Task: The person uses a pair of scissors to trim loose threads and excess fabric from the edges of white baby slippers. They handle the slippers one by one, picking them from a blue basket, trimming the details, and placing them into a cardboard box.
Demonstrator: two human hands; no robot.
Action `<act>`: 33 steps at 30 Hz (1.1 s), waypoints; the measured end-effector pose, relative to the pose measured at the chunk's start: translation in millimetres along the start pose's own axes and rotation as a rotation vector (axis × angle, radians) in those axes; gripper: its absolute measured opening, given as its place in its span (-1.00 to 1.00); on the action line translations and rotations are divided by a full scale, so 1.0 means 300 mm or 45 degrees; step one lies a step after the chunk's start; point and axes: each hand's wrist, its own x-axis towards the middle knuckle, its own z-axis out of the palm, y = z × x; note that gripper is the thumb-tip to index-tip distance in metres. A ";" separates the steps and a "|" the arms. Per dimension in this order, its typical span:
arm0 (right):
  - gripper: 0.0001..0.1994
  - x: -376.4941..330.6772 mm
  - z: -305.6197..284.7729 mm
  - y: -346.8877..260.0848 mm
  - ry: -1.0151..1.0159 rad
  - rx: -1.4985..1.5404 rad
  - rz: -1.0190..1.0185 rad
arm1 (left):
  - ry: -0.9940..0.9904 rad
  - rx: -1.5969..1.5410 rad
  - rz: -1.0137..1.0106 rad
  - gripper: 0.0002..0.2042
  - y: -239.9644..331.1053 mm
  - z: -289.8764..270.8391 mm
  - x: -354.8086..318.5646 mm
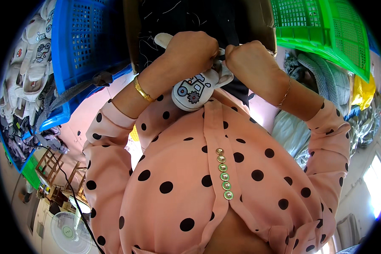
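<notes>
A small white fabric shoe with a printed tractor on its toe hangs toe-down in front of my chest. My left hand is closed on its upper part, and a pale rounded piece sticks out behind that hand. Close by on the right, my right hand is curled into a fist. A small dark object shows in the narrow gap between both hands; its kind is unclear. What my right fingers grip is hidden by the back of the hand.
Beneath my hands is a cardboard box with black cloth and loose white threads. A blue plastic crate stands left, beside several similar white shoes. A green crate is at upper right, near grey bundles. A fan appears lower left.
</notes>
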 end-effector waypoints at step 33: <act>-0.44 -0.079 -0.031 0.044 0.084 0.827 0.457 | 0.147 -0.414 -0.117 -0.87 -0.015 0.040 -0.110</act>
